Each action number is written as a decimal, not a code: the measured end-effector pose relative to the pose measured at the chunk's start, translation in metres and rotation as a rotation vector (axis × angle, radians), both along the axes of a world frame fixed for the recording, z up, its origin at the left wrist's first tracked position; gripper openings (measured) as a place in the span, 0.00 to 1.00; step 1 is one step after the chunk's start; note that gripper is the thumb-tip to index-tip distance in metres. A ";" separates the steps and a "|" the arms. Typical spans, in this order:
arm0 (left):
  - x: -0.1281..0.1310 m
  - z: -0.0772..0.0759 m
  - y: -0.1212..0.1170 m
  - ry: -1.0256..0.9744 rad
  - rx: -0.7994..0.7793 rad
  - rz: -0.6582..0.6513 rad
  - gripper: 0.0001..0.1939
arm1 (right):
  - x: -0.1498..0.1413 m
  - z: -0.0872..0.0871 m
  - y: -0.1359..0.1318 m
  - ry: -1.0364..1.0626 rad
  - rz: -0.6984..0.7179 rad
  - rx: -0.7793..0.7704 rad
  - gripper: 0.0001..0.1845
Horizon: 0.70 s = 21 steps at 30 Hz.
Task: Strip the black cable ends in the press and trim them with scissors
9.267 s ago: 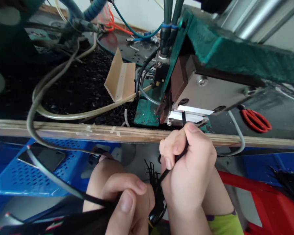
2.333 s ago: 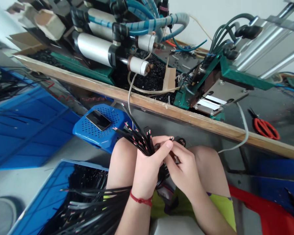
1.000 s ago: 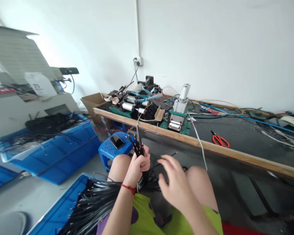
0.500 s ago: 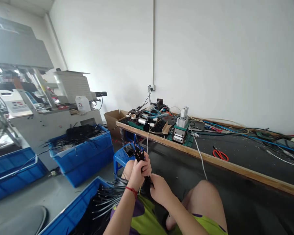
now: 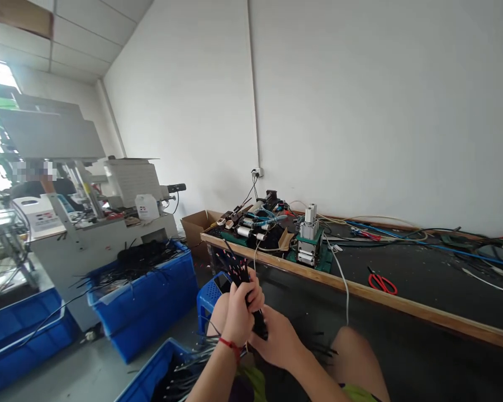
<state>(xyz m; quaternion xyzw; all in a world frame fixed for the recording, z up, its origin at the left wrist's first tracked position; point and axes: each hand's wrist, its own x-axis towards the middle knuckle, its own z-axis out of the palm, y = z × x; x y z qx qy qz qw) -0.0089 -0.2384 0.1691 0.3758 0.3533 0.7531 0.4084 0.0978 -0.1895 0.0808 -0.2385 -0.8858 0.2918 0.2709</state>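
A bundle of black cables (image 5: 237, 270) with small coloured wire ends stands upright above my lap, its tips fanned out. My left hand (image 5: 243, 306), with a red cord at the wrist, is wrapped round the upper part of it. Just below, my right hand (image 5: 274, 338) is closed round the lower part, its fingertips partly hidden. Several dark cable ends (image 5: 324, 349) stick out past my right wrist, over my thigh. More loose cables (image 5: 188, 368) with pale tips lie in a blue crate (image 5: 151, 368) at my left side.
A wood-edged bench (image 5: 360, 298) runs ahead, bearing a pneumatic press (image 5: 309, 240), red-handled scissors (image 5: 383, 283) and hoses. A blue stool (image 5: 209, 293) stands before it. Left are a cable-filled crate (image 5: 151, 307), a cardboard box (image 5: 195, 226), a machine (image 5: 129, 184) and a person behind it.
The view has tilted up, so things sit lower in the picture. My hands stay on the cable bundle, and dark cable ends now show to the right of my right wrist.
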 end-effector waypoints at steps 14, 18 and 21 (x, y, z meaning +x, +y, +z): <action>-0.010 -0.052 -0.012 0.227 -0.133 0.115 0.27 | -0.004 -0.014 0.022 -0.156 0.051 0.130 0.03; -0.007 -0.071 -0.018 0.231 -0.070 0.166 0.34 | -0.003 -0.013 0.021 -0.129 0.115 0.180 0.04; -0.004 -0.068 -0.023 0.218 -0.013 0.171 0.34 | 0.000 -0.005 0.021 -0.097 0.164 0.228 0.07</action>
